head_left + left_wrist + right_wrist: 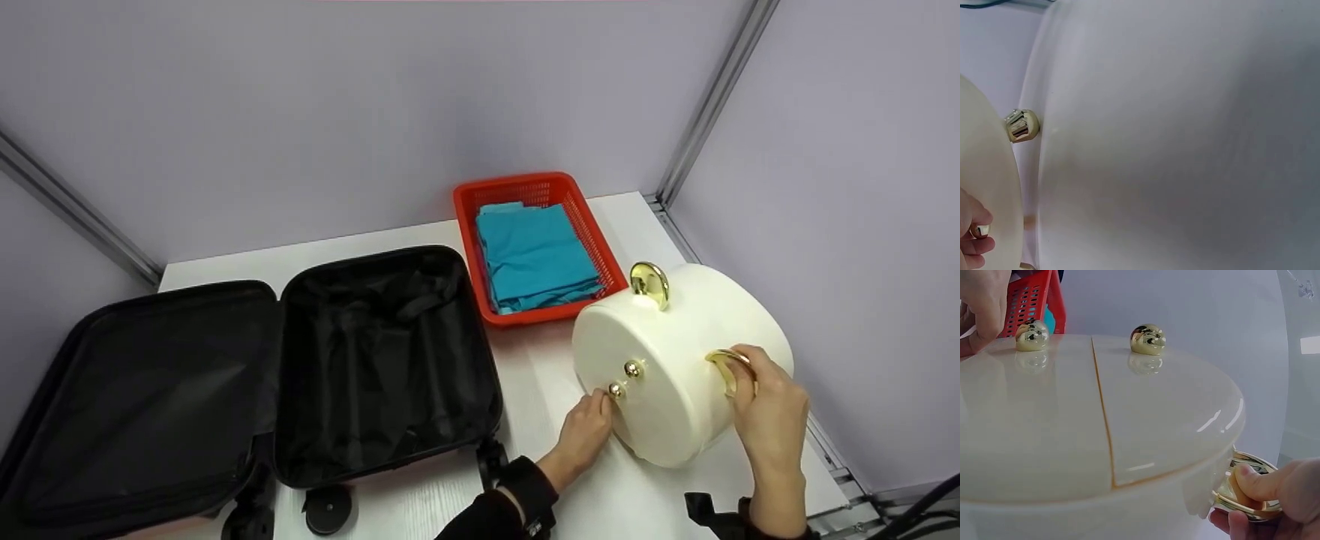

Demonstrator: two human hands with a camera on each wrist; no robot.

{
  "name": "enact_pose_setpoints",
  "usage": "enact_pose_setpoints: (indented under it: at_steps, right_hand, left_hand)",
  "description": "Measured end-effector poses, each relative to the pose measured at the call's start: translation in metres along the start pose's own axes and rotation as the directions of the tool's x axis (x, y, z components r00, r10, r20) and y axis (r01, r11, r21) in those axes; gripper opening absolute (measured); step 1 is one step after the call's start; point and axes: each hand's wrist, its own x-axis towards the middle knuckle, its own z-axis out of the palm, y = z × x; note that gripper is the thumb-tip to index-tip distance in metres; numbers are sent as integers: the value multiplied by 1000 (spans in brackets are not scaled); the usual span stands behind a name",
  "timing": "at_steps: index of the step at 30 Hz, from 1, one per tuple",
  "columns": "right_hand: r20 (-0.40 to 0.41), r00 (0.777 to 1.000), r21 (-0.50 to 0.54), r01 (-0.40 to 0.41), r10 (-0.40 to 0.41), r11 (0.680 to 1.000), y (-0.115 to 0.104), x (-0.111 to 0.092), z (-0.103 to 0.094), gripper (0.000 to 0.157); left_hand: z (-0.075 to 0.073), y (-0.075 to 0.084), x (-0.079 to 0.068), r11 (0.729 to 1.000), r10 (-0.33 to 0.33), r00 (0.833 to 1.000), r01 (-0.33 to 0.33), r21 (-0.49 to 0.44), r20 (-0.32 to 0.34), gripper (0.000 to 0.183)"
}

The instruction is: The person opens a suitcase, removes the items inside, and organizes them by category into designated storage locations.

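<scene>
A cream round container (724,330) with gold fittings is tilted on its side, its lid (637,420) facing the suitcase. My right hand (772,401) grips a gold handle (1252,492) on the container's side. At the lid, my left hand (585,431) has bent fingers right at the lower gold knob (616,390). In the left wrist view, that knob shows between my fingers (979,214); in the right wrist view it stands just beside them. I cannot tell whether they pinch it. Another gold knob (1147,340) sits across a lid seam, and a second gold handle (651,283) stands on top.
An open black suitcase (390,375) lies at the left, its other half (142,405) folded out flat. Behind the container, a red plastic basket (525,318) holds folded teal cloth (532,251). Grey panels (375,112) wall in the white table (532,360).
</scene>
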Motion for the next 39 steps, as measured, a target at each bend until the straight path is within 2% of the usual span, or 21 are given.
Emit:
enact_pose_setpoints:
  at_steps: [4,6,11,15,18,21,23,25,29,31,34,36,39]
  right_hand:
    - [1,1000,1,13,-13,1000,1,0,-1,15]
    - [7,1000,-1,12,-12,1000,1,0,-1,15]
    - [21,1000,-14,16,-16,1000,1,-1,0,16]
    - [36,999,-17,20,-19,1000,3,0,-2,17]
    - [78,997,-19,-15,17,1000,1,1,-6,22]
    - [127,988,-51,-78,84,996,-4,2,-12,33]
    - [129,984,-77,-110,120,991,-11,1,-15,39]
    - [94,988,-78,-119,126,990,-19,1,-17,41]
    - [-45,996,-39,-75,73,996,-39,0,-16,34]
    - [-123,991,-23,-49,46,999,-49,-2,-15,29]
    - [-184,982,-2,-31,30,1000,-63,-3,-11,27]
    - [-171,985,23,-19,22,1000,-70,-4,-7,30]
    - [-91,996,19,-6,8,1000,-78,-6,6,38]
  left_hand:
    - [0,0,1,999,4,1000,-4,44,13,12]
    - [0,1,0,998,0,999,-3,62,45,13]
    - [-12,-2,-4,998,-5,994,-1,58,107,12]
    - [-34,-10,-7,999,-42,988,44,-15,149,33]
    - [-54,-20,-11,995,-72,985,81,-56,154,45]
    - [-74,-31,-15,993,-87,985,98,-63,150,43]
    - [-86,-40,-19,992,-93,986,104,-77,140,40]
    - [-97,-49,-23,989,-105,987,116,-94,121,40]
    - [-113,-70,-36,977,-165,984,172,-123,66,41]
    - [-119,-80,-45,968,-212,976,216,-130,46,41]
    - [-127,-93,-61,950,-279,959,282,-132,42,42]
    - [-132,-100,-72,934,-327,943,332,-135,59,42]
    - [-137,-106,-90,906,-394,914,404,-126,99,43]
